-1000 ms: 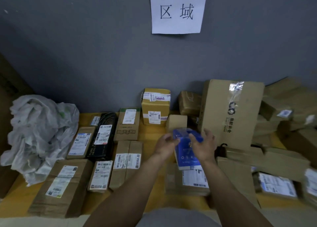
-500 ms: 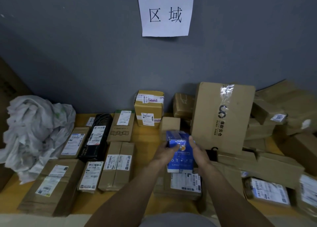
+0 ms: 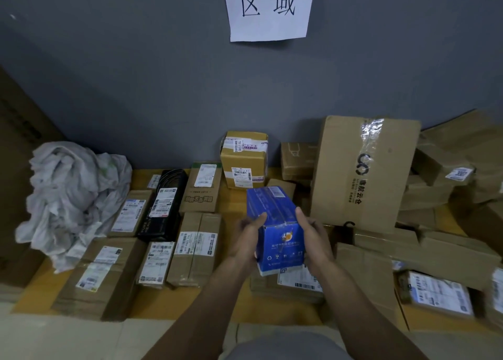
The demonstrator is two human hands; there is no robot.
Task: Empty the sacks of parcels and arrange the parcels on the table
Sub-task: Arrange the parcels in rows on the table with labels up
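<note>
A blue box point(image 3: 275, 223) is held above the yellow table point(image 3: 234, 199), its long side pointing away from me. My left hand point(image 3: 249, 239) grips its left side and my right hand point(image 3: 313, 237) grips its right side. Below it lies a flat brown parcel with a white label point(image 3: 296, 283). Several labelled cardboard parcels point(image 3: 196, 250) lie in rows to the left. A crumpled white sack point(image 3: 73, 196) rests at the far left of the table.
A large upright carton point(image 3: 362, 174) leans against the grey wall at the right, with a heap of brown boxes point(image 3: 446, 185) beside it. A small yellow box point(image 3: 243, 159) stands at the back. A paper sign point(image 3: 268, 8) hangs on the wall.
Both hands have lifted the blue box and turned it so that its end face points at me. The view has shifted slightly.
</note>
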